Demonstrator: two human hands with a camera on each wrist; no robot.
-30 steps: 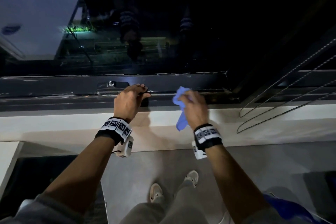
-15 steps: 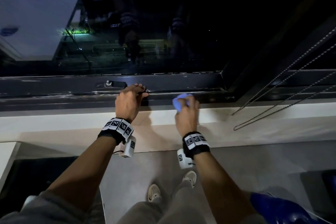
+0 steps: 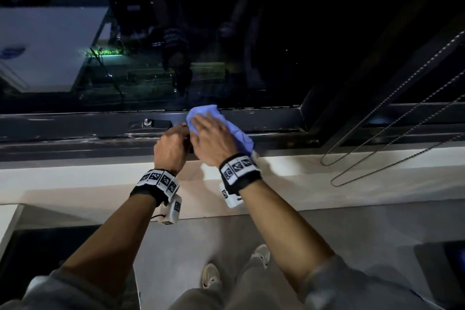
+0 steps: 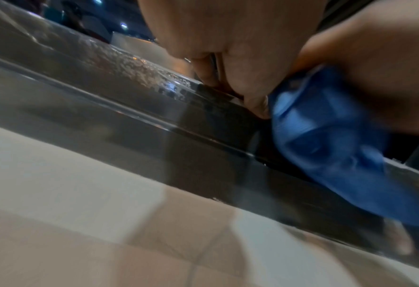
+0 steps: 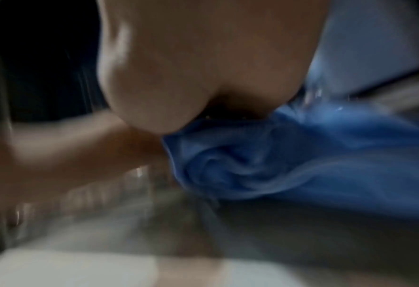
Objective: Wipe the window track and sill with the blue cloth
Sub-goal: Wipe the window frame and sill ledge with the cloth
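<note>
The blue cloth lies against the dark window frame, just under the glass, and trails down over the window track. My right hand presses on it with the fingers spread over the fabric. In the right wrist view the cloth is bunched under my palm. My left hand sits right beside it, fingers curled over the edge of the dark frame. The left wrist view shows those fingers hooked on the rail next to the cloth. The pale sill runs below both wrists.
A small metal latch sits on the frame left of my hands. Beaded blind cords hang in loops over the sill at the right. A dark upright frame post stands right of the cloth. My shoes are on the grey floor.
My right hand has carried the cloth left and up, from the track edge onto the frame beside my left hand, and now lies flatter on it. The left hand has stayed put.
</note>
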